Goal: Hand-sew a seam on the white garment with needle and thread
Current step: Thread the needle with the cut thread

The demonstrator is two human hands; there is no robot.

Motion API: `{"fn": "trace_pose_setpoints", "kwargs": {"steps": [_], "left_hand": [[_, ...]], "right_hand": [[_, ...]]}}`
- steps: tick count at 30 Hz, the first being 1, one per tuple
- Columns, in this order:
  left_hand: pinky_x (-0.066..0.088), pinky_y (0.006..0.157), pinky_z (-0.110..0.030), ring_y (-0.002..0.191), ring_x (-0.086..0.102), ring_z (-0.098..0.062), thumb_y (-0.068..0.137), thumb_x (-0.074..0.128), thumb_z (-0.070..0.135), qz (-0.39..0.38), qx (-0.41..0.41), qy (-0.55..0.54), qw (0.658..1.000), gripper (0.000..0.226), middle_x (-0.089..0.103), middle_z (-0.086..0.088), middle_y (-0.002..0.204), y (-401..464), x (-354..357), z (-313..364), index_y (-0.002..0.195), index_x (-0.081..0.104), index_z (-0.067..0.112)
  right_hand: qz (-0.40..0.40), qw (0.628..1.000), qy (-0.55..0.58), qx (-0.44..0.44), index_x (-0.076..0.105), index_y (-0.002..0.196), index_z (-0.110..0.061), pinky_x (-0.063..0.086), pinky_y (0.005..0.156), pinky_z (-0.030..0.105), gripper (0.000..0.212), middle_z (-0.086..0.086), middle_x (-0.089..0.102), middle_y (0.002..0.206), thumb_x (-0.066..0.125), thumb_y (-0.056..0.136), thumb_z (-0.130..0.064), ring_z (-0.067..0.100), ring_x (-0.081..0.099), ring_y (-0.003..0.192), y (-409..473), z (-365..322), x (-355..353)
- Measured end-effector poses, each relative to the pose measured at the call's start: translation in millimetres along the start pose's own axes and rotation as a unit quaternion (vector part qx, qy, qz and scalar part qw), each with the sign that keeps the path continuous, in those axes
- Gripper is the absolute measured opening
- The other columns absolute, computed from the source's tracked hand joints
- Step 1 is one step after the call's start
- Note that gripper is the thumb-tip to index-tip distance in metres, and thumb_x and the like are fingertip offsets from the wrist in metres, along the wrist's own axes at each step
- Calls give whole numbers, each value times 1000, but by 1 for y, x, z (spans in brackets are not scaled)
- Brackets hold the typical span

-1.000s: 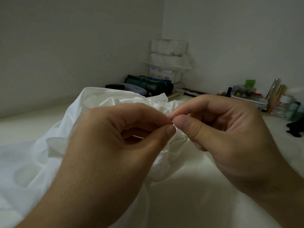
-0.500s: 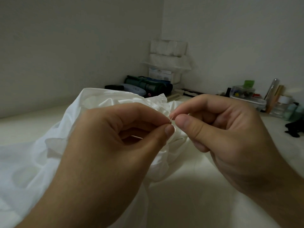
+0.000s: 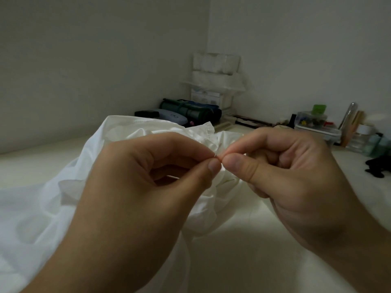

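Observation:
The white garment (image 3: 48, 199) lies crumpled on the pale table, spreading from the left edge to the centre. Above it my left hand (image 3: 135, 195) pinches a thin needle (image 3: 215, 154) between thumb and forefinger; only a short silver tip shows. My right hand (image 3: 283, 172) meets it fingertip to fingertip, thumb and forefinger pinched together on what seems to be the thread end, too fine to make out. The other fingers of both hands are curled in.
In the far corner stand stacked white boxes (image 3: 215, 81), dark green rolled bags (image 3: 190, 112) and a grey case (image 3: 169, 117). At the right are a clear box of small items (image 3: 313, 123), jars (image 3: 364, 136) and a black object (image 3: 378, 168).
Both hands have stayed pinched together at the same spot; the fingertips shifted only slightly, and a bit more of the needle tip shows now.

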State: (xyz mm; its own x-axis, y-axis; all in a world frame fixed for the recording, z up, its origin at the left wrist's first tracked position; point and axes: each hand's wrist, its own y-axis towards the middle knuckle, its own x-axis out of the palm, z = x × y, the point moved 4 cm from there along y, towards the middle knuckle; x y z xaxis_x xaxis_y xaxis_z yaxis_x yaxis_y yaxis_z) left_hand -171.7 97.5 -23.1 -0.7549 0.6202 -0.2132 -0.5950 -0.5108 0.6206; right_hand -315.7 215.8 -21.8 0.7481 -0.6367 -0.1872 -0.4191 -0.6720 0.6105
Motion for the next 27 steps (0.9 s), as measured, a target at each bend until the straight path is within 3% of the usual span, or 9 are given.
{"fn": "trace_pose_setpoints", "kwargs": {"steps": [6,11,14,17,20,23,27], "left_hand": [[63,64,-25,67,79,-20,68,83,33,-5,-67,-74,995,10,80,-1,72,2,-1,-1,77,84,32],[62,63,-29,70,79,-25,61,84,34,-20,-104,-114,988,17,81,-7,76,5,2,-4,75,85,24],[61,69,-35,76,79,-28,49,98,30,-50,-120,-114,985,30,82,-7,84,5,2,-4,75,85,23],[61,69,-25,82,80,-23,54,93,27,-86,-142,-141,976,25,83,-7,90,5,5,-6,77,85,21],[58,73,-16,92,81,-19,52,95,10,-140,-181,-188,955,25,83,-7,95,3,10,-8,74,84,15],[61,80,-21,98,80,-24,62,87,17,-172,-207,-229,935,17,82,-13,98,1,14,-6,77,83,10],[62,80,-26,85,80,-25,62,89,29,-158,-204,-184,949,25,81,-14,88,0,12,-7,81,85,13]], "right_hand": [[-69,989,96,92,75,113,-22,28,51,30,27,-2,37,55,61,90,-21,16,30,52,-2,4,3],[-66,978,158,120,74,114,-18,20,52,35,45,1,33,58,48,78,-7,22,21,55,0,7,2],[-61,978,164,112,71,115,-16,20,51,35,44,3,33,59,48,80,-4,21,22,56,1,6,3],[-51,982,140,113,72,113,-20,23,51,34,40,4,35,60,51,82,-5,20,26,56,1,6,2],[-51,986,119,104,71,115,-22,28,51,31,36,3,40,61,55,85,-7,17,31,56,1,4,2],[-43,991,86,91,70,116,-24,34,53,29,34,5,45,64,55,90,-9,16,38,58,0,3,2],[-48,994,62,79,70,116,-27,37,55,25,32,3,51,67,56,92,-10,15,42,60,0,2,4]]}}
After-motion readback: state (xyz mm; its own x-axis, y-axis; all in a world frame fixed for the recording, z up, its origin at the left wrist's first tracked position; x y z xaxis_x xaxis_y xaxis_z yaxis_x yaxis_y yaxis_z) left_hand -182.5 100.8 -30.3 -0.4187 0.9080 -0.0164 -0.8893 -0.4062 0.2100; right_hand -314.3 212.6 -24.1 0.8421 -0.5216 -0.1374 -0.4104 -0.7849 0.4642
